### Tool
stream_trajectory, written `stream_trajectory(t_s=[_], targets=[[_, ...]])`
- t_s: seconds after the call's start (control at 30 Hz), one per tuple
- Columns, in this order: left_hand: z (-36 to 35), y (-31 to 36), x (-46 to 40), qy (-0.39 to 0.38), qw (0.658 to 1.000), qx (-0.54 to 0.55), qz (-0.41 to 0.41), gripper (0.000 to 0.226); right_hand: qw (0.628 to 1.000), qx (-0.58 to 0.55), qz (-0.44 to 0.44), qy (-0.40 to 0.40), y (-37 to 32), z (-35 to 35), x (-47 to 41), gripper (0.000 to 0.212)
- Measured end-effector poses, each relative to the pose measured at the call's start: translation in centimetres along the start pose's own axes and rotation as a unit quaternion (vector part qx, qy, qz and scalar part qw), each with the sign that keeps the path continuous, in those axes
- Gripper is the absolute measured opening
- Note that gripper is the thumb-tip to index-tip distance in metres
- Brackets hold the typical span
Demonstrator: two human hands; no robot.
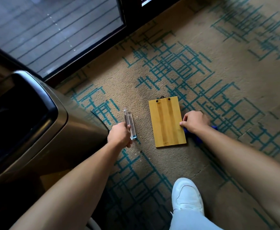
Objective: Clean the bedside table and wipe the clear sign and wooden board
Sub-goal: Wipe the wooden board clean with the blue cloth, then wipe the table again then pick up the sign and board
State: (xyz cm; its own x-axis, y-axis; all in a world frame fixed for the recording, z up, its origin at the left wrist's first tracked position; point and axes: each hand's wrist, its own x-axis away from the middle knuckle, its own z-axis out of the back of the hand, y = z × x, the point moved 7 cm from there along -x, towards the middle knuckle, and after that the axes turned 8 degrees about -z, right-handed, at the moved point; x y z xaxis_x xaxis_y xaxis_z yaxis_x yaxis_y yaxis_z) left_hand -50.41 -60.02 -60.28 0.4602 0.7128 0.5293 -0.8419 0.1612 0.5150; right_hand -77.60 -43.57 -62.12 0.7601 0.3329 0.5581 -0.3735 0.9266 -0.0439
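Head view looks down at a carpeted floor, tan with teal line pattern. Left hand grips the clear sign, fingers curled round its lower end; the sign is seen edge-on, a thin transparent slab pointing away from the person, lifted or standing on the carpet, cannot tell which. Wooden board lies flat on the carpet just right of the sign, apart from it, long side running away from the person, two dark fasteners and a small dark hanger loop at its far end, two darker grain stripes down its face. Right hand sits at the board's right edge, fingers curled, thumb tip touching the edge about midway along. A blue cloth shows under and behind the right wrist, bunched against the board's near right side; it looks held in that hand, but the grip itself is hidden by the hand. Both forearms are bare and reach in from the bottom of the frame. At left stands a metallic bin with a dark open top, close to the left hand. Top left is a dark-framed glass door with slatted decking visible through the pane. Bottom centre: a white shoe and a light trouser leg on the carpet.
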Motion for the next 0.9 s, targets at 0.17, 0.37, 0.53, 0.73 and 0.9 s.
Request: stream_trajectory(t_s=[0.17, 0.37, 0.53, 0.73, 0.9], targets=[[0.5, 0.1, -0.4, -0.024, 0.998, -0.064, 0.002, 0.035, 0.995, -0.095, -0.006, -0.009, 2.8, 1.4, 0.9, 0.03], [4.9, 1.5, 0.7, 0.141, 0.982, -0.127, 0.005, 0.058, 0.916, -0.387, 0.006, -0.106, 4.5, 4.4, 5.5, 0.047], [4.7, 8.5, 2.2, 0.054, 0.981, 0.114, -0.145, 0.034, 0.847, -0.497, 0.122, -0.144, 2.5, 7.2, 11.8, 0.038], [4.1, 16.8, 9.5, -0.075, 0.915, 0.229, -0.325, 0.079, 0.702, -0.669, 0.215, -0.116, -0.3, 13.7, 17.6, 0.025], [5.9, 20.1, 14.5, -0.132, 0.836, 0.357, -0.396, 0.052, 0.648, -0.709, 0.269, -0.073, -2.1, 18.4, 22.3, 0.023]])
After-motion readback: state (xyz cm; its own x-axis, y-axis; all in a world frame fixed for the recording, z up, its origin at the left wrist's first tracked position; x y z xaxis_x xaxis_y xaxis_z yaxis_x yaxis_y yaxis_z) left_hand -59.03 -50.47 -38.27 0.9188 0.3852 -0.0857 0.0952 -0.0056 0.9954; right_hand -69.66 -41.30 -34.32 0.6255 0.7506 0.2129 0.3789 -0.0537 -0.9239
